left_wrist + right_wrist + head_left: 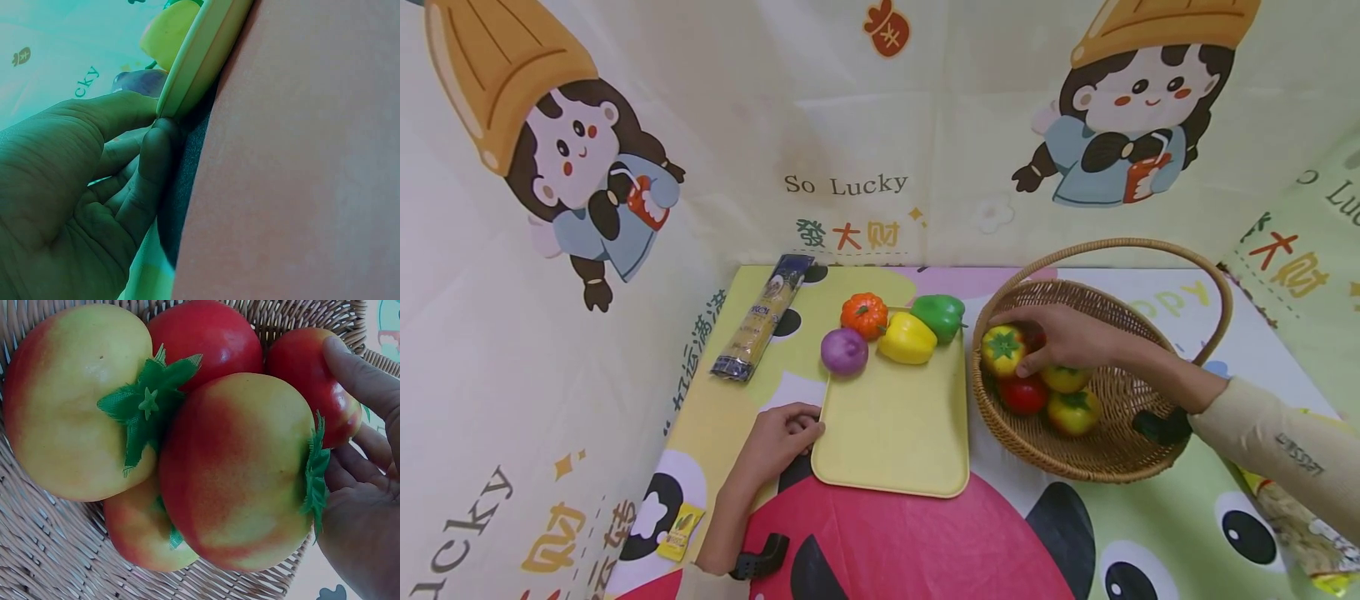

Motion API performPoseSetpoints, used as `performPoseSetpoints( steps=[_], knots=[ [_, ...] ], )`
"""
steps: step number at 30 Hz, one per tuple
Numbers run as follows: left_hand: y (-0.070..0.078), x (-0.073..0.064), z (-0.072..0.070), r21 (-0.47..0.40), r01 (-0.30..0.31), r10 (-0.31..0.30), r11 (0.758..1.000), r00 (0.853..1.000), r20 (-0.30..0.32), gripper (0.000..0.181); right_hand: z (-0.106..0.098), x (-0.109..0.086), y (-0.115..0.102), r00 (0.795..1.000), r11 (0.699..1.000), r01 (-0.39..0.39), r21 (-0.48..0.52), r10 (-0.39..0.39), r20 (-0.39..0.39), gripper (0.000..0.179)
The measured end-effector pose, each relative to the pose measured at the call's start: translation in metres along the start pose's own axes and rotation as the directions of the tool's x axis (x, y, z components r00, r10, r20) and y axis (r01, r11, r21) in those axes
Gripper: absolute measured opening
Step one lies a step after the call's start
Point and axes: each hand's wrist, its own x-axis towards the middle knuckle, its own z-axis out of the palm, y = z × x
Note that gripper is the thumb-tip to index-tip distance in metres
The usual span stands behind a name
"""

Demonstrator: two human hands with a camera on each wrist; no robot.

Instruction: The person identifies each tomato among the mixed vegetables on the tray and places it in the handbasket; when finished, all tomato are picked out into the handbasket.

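In the head view my left hand (782, 442) pinches the left rim of a yellow tray (891, 433); the left wrist view shows the thumb at the tray's edge with curled fingers beneath. An orange pumpkin (864, 316), a yellow bell pepper (907, 338), a green bell pepper (938, 317) and a purple onion (844, 351) cluster at the tray's far end. Inside the wicker basket (1120, 408), my right hand (1060, 335) grips a red-and-yellow tomato (312, 387), thumb on its side. Several other tomatoes (237, 469) lie beside it.
The basket's tall handle (1225, 300) arches over its right side. A pasta packet (763, 321) lies at the back left, and a small yellow sachet (681, 532) near the left front. Another packet (1300, 525) is partly under the right sleeve. Printed cloth walls stand behind and left.
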Motion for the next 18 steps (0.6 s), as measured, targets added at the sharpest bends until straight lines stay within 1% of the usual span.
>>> performPoseSetpoints(
  steps=[7, 11, 18],
  knots=[
    [-0.0017, 0.0009, 0.0009, 0.002, 0.001, -0.001, 1.0, 1.0, 0.001, 0.025, -0.0001, 0.0008, -0.0009, 1.0, 1.0, 0.002, 0.008, -0.002, 0.006, 0.07],
    [-0.0023, 0.0011, 0.0005, 0.006, -0.001, 0.001, 1.0, 1.0, -0.001, 0.025, -0.0003, 0.0002, -0.0002, 1.0, 1.0, 0.01, -0.006, -0.01, 0.003, 0.07],
    [-0.0031, 0.0011, 0.0005, 0.013, -0.002, 0.002, 1.0, 1.0, -0.005, 0.025, -0.0012, 0.0002, -0.0008, 1.0, 1.0, -0.008, 0.0, 0.008, 0.006, 0.07]
  ],
)
